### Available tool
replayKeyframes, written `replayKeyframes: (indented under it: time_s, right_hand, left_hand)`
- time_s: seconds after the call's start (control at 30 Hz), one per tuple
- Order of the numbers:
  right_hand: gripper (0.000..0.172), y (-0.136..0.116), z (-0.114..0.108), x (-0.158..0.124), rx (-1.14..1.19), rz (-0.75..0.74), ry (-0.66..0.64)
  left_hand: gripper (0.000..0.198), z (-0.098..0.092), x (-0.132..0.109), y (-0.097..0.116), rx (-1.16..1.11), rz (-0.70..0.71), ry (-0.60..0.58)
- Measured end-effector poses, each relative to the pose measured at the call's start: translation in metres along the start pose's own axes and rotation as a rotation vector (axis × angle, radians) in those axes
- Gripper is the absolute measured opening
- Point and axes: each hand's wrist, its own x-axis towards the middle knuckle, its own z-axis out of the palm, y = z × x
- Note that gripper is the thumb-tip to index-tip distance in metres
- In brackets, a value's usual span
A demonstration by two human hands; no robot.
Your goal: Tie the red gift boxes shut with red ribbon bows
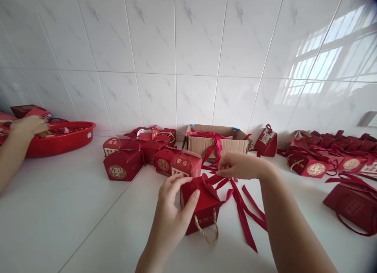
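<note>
A red gift box (202,198) stands on the white table in front of me, with a twisted cord handle (202,232) hanging down its near side. My left hand (173,206) grips it from the left, thumb on the top panel and fingers along the far edge. Just behind the box's top, my right hand (240,165) is closed in a pinch on a red ribbon (213,178); the fingertips are partly hidden. More loose red ribbons (245,222) lie on the table to the right of the box.
Behind are several finished-looking red boxes (123,167) and a cardboard carton (232,146) with ribbons. More red boxes (315,167) crowd the right side. At far left another person's hand (29,126) is over a red basin (67,137) of small wrapped items. A tiled wall (194,49) closes the back.
</note>
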Motion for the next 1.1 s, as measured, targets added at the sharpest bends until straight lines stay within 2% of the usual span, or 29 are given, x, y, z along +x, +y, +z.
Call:
replayKeyframes:
  time_s: [0.27,0.47,0.63,0.83,1.0,1.1]
  right_hand:
    - [0.022,0.001,0.002,0.002,0.001,0.068,-0.001]
    - [0.032,-0.002,0.005,0.005,0.025,-0.006,0.005]
    - [0.028,-0.007,0.009,0.009,0.005,-0.008,0.018]
    - [0.03,-0.001,0.009,0.013,-0.004,0.071,0.043]
    - [0.024,-0.007,0.009,0.01,0.03,-0.015,-0.006]
    - [0.021,-0.009,0.009,0.01,0.027,-0.016,-0.003]
  left_hand:
    - [0.031,0.005,-0.002,-0.002,-0.006,0.025,-0.038]
    - [0.03,0.009,-0.001,-0.002,-0.02,0.021,-0.063]
    - [0.028,0.015,-0.002,-0.006,-0.025,0.012,-0.075]
    - [0.035,0.02,-0.003,-0.007,-0.015,0.029,-0.097]
    - [0.04,0.02,-0.002,-0.004,0.022,0.046,-0.11]
    - [0.042,0.02,-0.002,-0.003,0.029,0.046,-0.108]
